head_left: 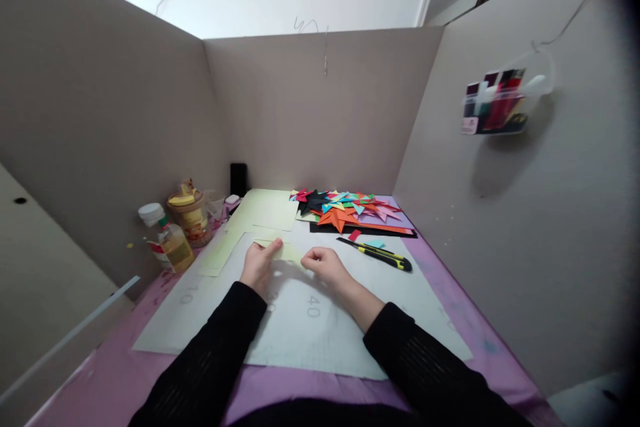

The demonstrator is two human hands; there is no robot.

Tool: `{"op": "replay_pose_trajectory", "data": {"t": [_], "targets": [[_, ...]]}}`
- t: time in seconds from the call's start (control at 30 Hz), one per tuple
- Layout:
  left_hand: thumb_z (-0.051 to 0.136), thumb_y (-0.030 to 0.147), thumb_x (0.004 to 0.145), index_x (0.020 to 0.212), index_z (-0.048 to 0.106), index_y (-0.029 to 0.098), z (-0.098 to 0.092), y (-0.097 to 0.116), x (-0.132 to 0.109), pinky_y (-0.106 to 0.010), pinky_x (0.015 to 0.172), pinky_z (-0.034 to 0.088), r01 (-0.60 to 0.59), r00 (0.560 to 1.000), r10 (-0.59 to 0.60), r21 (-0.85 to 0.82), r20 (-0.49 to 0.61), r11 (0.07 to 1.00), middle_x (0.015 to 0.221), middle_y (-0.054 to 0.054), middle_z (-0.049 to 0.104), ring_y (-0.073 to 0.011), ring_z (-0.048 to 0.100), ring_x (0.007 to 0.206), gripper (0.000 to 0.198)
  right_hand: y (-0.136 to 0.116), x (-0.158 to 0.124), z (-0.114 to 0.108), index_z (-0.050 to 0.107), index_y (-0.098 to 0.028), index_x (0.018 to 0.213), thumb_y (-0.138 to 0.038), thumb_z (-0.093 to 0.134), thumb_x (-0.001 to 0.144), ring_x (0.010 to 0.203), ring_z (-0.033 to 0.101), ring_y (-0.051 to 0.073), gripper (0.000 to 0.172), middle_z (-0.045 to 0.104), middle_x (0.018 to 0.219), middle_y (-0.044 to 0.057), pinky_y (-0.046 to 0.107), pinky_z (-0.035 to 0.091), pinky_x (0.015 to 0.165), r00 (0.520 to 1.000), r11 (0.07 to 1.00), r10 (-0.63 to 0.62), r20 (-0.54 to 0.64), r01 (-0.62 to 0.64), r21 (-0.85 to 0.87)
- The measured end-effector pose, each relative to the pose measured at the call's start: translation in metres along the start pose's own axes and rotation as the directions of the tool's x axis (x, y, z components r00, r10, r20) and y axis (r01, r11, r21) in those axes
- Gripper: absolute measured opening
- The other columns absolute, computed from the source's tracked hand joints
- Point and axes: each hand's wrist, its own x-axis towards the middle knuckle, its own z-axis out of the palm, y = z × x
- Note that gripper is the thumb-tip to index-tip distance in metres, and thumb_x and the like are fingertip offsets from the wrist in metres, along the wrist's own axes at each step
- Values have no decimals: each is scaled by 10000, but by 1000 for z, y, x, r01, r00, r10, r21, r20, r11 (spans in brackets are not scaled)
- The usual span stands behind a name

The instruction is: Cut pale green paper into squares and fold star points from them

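Note:
Both hands hold a small pale yellow paper (287, 251) just above a large white sheet (310, 347) with printed numbers. At its left end, my left hand (260, 265) is closed on the paper, thumb on top. My right hand (327, 265) is closed at the paper's right end, its fingers curled in. Right of my right hand lies a black and yellow cutter (383, 255), near a small red scrap (355, 235) and a light blue scrap (375, 243). Larger pale yellow sheets (273, 209) lie behind my left hand.
Colorful folded paper stars (339, 217) are piled at the back on stacked paper. A bottle (173, 247), a yellow-lidded cup (193, 217) and an upright black object (239, 179) stand at left. Grey panels (320, 107) surround the table; a plastic holder (500, 103) hangs on the right one.

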Motion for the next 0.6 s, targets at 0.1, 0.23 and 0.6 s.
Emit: {"op": "replay_pose_trajectory", "data": {"t": [0.1,0.23,0.6], "targets": [[786,268,579,804,649,82,-5,4,5,-269,607,489,3,998,-4,-11,-63,1000,682,-64,687,-176,643,615,323,2,3,-5,581,-155,560,-262,631,618,513,439,94,132,517,524,-33,222,341,521,1000,999,17,-6,-17,31],[769,273,601,761,647,79,-9,6,9,-262,600,490,42,998,-43,-14,-41,999,695,-76,688,-186,648,646,280,0,5,-10,569,-159,561,-276,638,622,518,430,97,150,506,521,-37,230,335,533,997,997,1,-71,5,72],[761,306,623,1050,477,156,13,-11,-14,-243,590,460,-57,969,-11,268,247,962,752,-8,640,-145,614,640,534,-3,4,-4,568,-174,697,-374,658,659,564,466,110,223,538,617,-29,236,367,554,995,987,-97,-30,100,124]]}}
